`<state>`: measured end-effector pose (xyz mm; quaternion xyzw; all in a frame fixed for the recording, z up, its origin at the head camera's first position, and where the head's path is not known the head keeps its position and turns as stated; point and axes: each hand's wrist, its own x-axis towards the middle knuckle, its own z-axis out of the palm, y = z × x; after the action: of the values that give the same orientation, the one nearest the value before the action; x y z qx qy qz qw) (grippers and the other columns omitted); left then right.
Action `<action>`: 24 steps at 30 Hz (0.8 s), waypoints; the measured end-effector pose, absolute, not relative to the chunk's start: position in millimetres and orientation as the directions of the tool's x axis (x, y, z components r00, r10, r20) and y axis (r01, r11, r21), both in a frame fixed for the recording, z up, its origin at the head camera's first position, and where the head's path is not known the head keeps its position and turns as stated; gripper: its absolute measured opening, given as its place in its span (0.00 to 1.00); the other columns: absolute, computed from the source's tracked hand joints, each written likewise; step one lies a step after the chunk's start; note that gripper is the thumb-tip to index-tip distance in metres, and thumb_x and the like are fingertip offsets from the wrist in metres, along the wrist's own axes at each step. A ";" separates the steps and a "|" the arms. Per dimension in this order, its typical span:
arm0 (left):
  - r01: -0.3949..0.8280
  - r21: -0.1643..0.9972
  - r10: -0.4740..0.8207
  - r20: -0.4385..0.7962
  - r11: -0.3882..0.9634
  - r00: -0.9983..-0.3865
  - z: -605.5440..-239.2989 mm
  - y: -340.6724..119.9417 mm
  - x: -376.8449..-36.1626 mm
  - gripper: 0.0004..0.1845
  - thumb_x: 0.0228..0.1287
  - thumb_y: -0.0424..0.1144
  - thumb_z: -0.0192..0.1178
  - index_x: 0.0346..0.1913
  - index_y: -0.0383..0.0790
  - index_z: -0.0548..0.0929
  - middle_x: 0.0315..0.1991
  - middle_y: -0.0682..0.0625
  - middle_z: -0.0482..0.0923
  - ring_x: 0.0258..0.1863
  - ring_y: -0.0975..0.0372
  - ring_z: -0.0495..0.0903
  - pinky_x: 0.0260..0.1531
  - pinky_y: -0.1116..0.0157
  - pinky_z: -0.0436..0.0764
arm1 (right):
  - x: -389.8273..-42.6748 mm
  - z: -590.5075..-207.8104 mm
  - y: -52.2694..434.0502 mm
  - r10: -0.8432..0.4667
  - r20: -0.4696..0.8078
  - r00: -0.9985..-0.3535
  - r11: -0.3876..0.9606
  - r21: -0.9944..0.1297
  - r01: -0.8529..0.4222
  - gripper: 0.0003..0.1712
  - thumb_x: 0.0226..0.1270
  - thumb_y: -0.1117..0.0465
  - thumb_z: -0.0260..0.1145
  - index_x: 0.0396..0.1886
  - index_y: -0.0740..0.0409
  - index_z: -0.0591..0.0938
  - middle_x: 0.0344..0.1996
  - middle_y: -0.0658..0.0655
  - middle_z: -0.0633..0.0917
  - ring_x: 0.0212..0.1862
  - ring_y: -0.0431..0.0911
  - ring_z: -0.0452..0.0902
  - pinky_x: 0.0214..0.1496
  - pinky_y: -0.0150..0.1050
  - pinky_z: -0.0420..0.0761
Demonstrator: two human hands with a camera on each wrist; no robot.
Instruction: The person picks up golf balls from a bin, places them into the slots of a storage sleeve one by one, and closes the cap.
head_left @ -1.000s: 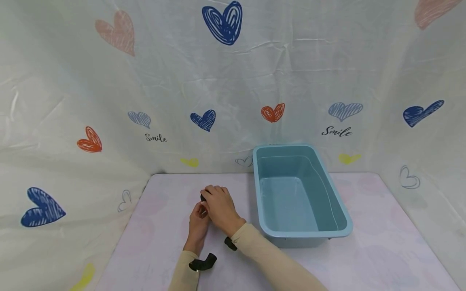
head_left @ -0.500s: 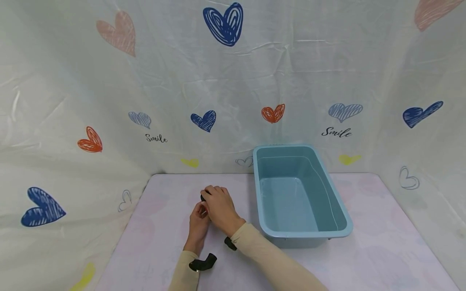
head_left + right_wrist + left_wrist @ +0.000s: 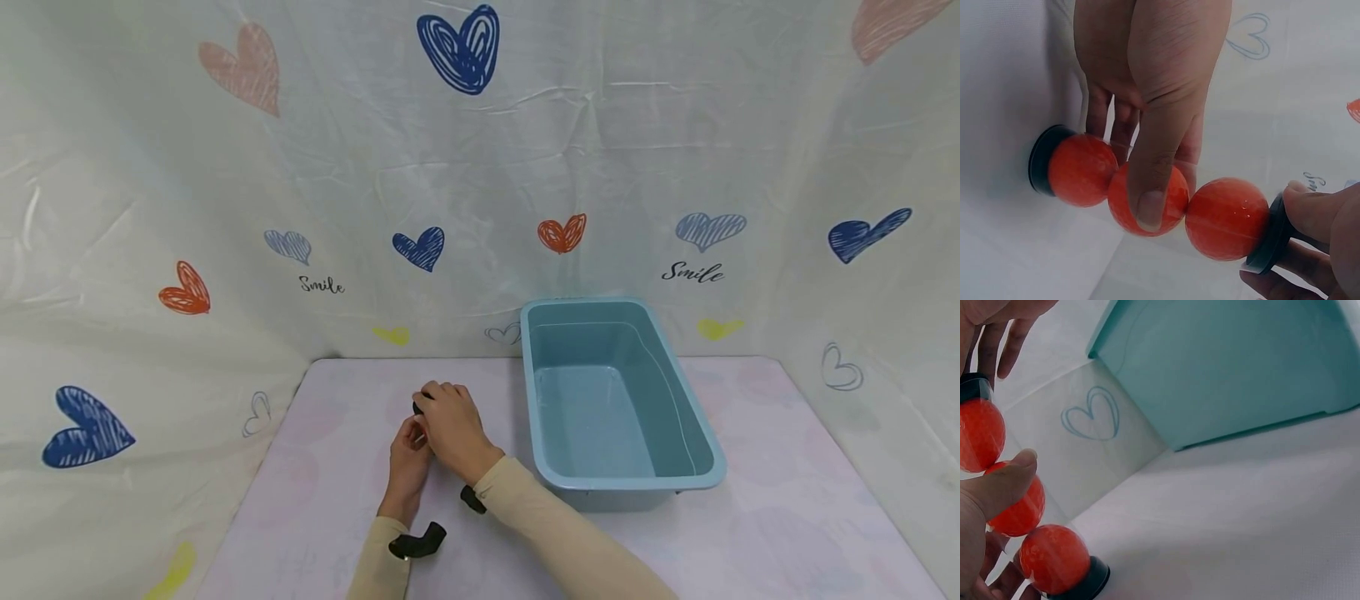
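Observation:
A clear tube holding three red dimpled balls, like golf balls (image 3: 1227,219), has a black cap on each end. My left hand (image 3: 408,471) grips the tube around its middle, the thumb lying across the centre ball in the left wrist view. My right hand (image 3: 453,429) pinches one black end cap (image 3: 1270,236) between thumb and fingers. The other black cap (image 3: 1047,159) is at the lower end, by the table. From the head view the hands hide nearly all of the tube, and just a bit of black shows at the fingers.
A light blue plastic basin (image 3: 626,483) stands to the right of the hands at the back of the table (image 3: 315,475). White sheeting printed with hearts (image 3: 417,248) hangs behind and at the sides. A black wrist mount (image 3: 417,543) sits on the left sleeve.

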<state>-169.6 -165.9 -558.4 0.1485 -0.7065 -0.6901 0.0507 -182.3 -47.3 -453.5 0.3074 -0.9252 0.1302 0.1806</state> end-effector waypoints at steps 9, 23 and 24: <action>-0.123 0.992 -0.265 -0.116 0.008 -0.957 -558.0 -168.2 -168.2 0.21 0.75 0.30 0.63 0.68 0.34 0.77 0.65 0.37 0.78 0.57 0.56 0.79 0.46 0.73 0.80 | -183.6 -452.6 -49.5 -0.528 0.390 -0.754 0.783 -0.120 -0.610 0.15 0.78 0.56 0.68 0.58 0.53 0.89 0.51 0.50 0.87 0.52 0.46 0.83 0.58 0.43 0.80; -0.144 0.990 -0.273 -0.135 0.012 -0.953 -552.4 -166.3 -167.5 0.21 0.73 0.28 0.63 0.66 0.33 0.78 0.65 0.37 0.78 0.57 0.53 0.77 0.46 0.72 0.79 | -185.2 -455.1 -50.4 -0.533 0.380 -0.756 0.783 -0.118 -0.611 0.14 0.75 0.56 0.70 0.56 0.53 0.90 0.51 0.51 0.87 0.51 0.47 0.82 0.59 0.43 0.82; -0.146 0.989 -0.271 -0.139 0.006 -0.952 -547.1 -164.9 -165.4 0.21 0.73 0.27 0.62 0.66 0.33 0.77 0.64 0.36 0.78 0.57 0.54 0.77 0.45 0.72 0.79 | -185.3 -454.9 -50.2 -0.529 0.378 -0.759 0.780 -0.134 -0.611 0.14 0.76 0.55 0.70 0.56 0.53 0.90 0.51 0.51 0.87 0.51 0.47 0.82 0.59 0.44 0.82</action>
<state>-165.4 -164.9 -547.1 0.1474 -0.7079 -0.6893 0.0454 -185.3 -50.2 -454.9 0.3067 -0.9295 0.1254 0.1619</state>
